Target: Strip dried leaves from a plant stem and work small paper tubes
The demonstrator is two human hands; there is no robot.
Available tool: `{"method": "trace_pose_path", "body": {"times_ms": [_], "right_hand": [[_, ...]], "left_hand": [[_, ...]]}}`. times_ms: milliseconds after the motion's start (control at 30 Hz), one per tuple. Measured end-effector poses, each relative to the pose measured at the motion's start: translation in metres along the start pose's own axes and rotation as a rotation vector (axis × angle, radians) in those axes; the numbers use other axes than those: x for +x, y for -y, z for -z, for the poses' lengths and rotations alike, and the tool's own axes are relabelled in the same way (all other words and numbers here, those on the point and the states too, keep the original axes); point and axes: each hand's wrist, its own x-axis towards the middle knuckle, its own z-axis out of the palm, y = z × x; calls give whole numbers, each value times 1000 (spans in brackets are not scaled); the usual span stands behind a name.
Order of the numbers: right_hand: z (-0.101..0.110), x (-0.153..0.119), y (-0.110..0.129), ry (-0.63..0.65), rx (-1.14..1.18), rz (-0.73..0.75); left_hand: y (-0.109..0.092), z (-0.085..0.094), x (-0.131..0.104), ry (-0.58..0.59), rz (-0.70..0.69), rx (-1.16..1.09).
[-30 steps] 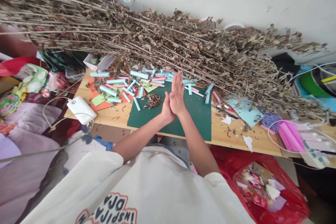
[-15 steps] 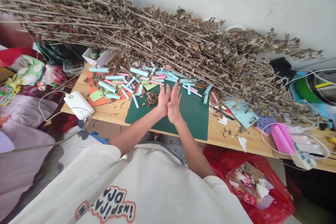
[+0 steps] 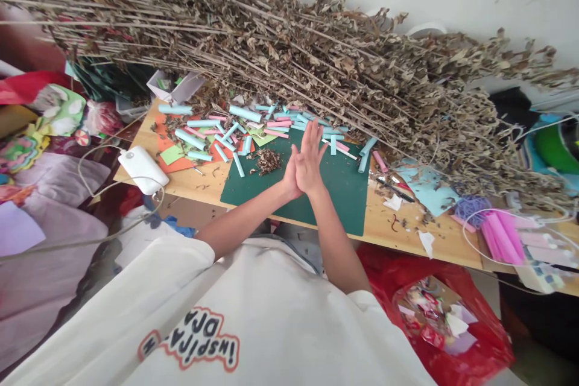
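Observation:
Over the green cutting mat [image 3: 337, 193], my two hands meet palm against palm. My left hand [image 3: 292, 174] is mostly covered by the other, with its thumb showing. My right hand [image 3: 310, 160] lies against it with fingers stretched out and slightly spread. Whether anything sits between the palms is hidden. Just left of the hands, a small heap of crumbled dry leaves [image 3: 268, 161] rests on the mat. Beyond the fingertips lie several rolled blue paper tubes [image 3: 245, 113] and pink paper tubes [image 3: 277, 133].
A large bundle of dried leafy stalks [image 3: 289, 54] spans the back of the wooden table [image 3: 205, 184]. At the left edge sits a white power bank [image 3: 143, 170] with a cable. A red plastic bag [image 3: 479, 338] of scraps stands below right. Pink paper [image 3: 501, 236] lies at the right.
My palms have slid against each other: the right hand's fingers now reach further forward and cover more of the left hand. The whole view has shifted slightly.

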Motion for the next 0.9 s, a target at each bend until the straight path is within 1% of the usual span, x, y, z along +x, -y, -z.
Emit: {"method": "trace_pose_path", "body": {"times_ms": [67,133,167,233,267,333,400,433,500,567,633,700,767,833,900], "right_hand": [[2,13,-12,-25,11,-51],[6,22,-29,-79,117,-103],[10,24,-37,-113,188,-117],[20,22,-47,-173,313,-123],[27,17,-47,-197,347,-121],[41,3,-40,-214,347,-118],[51,-13,-26,-161,258,-106],[53,-20,-19,-98,219,-89],[50,-31,-9,23,160,-41],[41,-38,-6,87,135,-11],[33,-40,-9,65,158,-42],[29,-40,-16,-5,228,-131],[30,-41,-24,-73,295,-221],[32,-42,-30,-110,333,-274],[34,-44,-34,-122,370,-311]], "left_hand": [[5,6,-2,15,90,-77],[7,14,-4,-5,179,-119],[7,18,-4,-21,204,-130],[4,25,-4,-28,206,-153],[2,27,-3,-18,194,-164],[-2,30,-2,-2,169,-172],[-5,31,0,-10,155,-161],[-6,31,0,-15,152,-153],[-7,29,1,-10,143,-138],[-7,27,1,-2,132,-124],[-5,26,0,-16,126,-102],[-4,27,-1,-36,121,-51],[-4,30,-2,-45,101,25],[-5,36,-4,-46,49,125],[-8,42,-5,-54,-34,272]]}}
